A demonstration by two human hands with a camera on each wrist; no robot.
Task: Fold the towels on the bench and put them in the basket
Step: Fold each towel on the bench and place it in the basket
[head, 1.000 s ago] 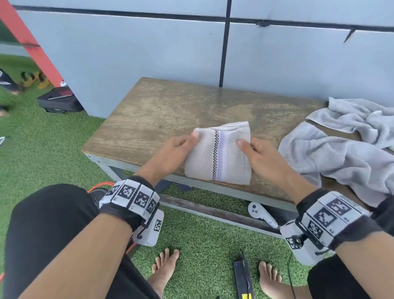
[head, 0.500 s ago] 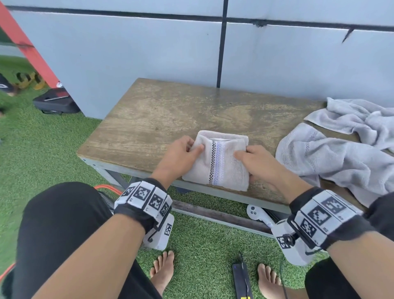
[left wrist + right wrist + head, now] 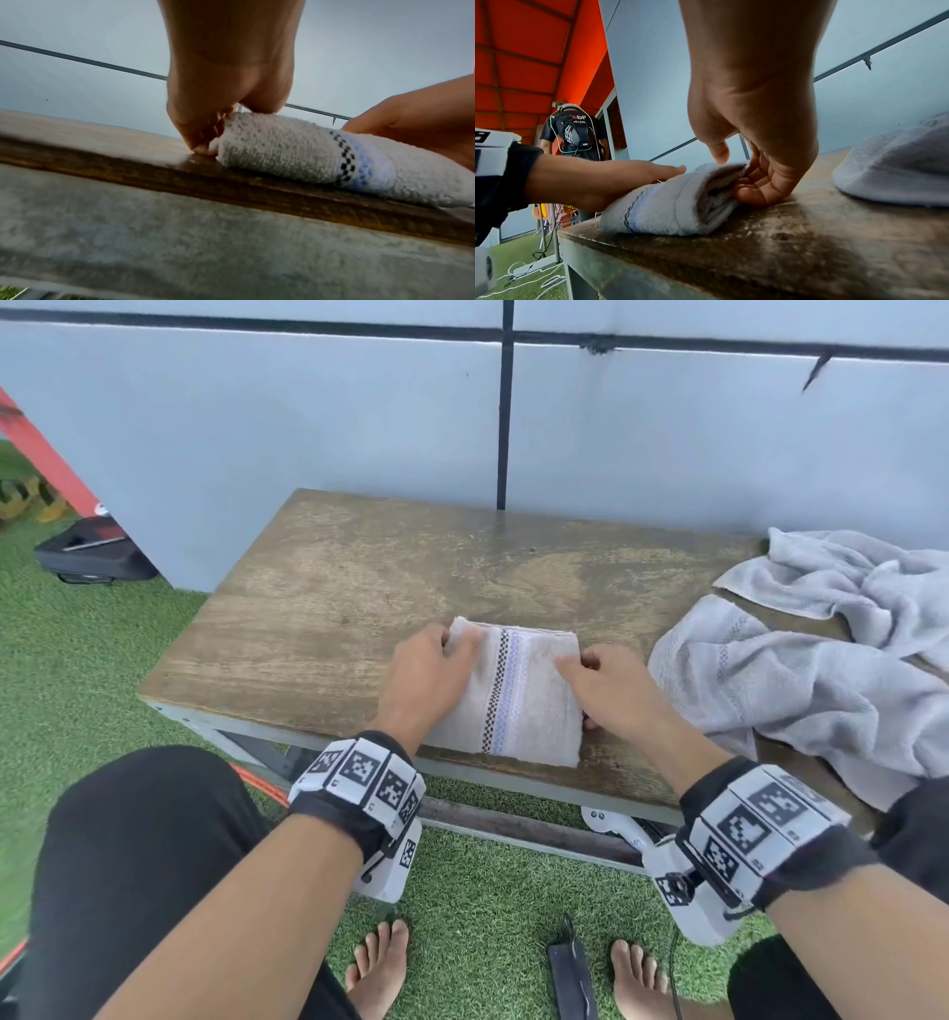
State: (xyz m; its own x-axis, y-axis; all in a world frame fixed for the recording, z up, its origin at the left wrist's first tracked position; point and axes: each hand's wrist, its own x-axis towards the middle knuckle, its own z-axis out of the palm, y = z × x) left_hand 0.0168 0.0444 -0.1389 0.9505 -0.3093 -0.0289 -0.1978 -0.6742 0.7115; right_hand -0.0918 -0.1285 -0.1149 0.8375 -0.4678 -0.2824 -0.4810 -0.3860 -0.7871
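A folded pale towel (image 3: 518,695) with a black checked band and a blue stripe lies near the front edge of the wooden bench (image 3: 334,608). My left hand (image 3: 457,642) grips its left edge, thumb on top and fingers tucked underneath (image 3: 203,146). My right hand (image 3: 575,665) grips the right edge. In the right wrist view its fingers (image 3: 754,192) curl into the layered side of the towel (image 3: 670,209) and the thumb hovers above. The towel (image 3: 295,150) still rests on the bench. No basket is in view.
Crumpled grey towels (image 3: 801,675) are heaped on the bench's right end. A grey wall (image 3: 308,428) stands right behind the bench. On the turf lie a black case (image 3: 92,554), a white controller (image 3: 616,824) and a dark device (image 3: 572,978) between my bare feet. Another person (image 3: 573,134) stands off left.
Both hands have slid forward along the towel's sides, and their fingers have gone from lying flat to curling round its left and right edges. The towel has stayed on the bench.
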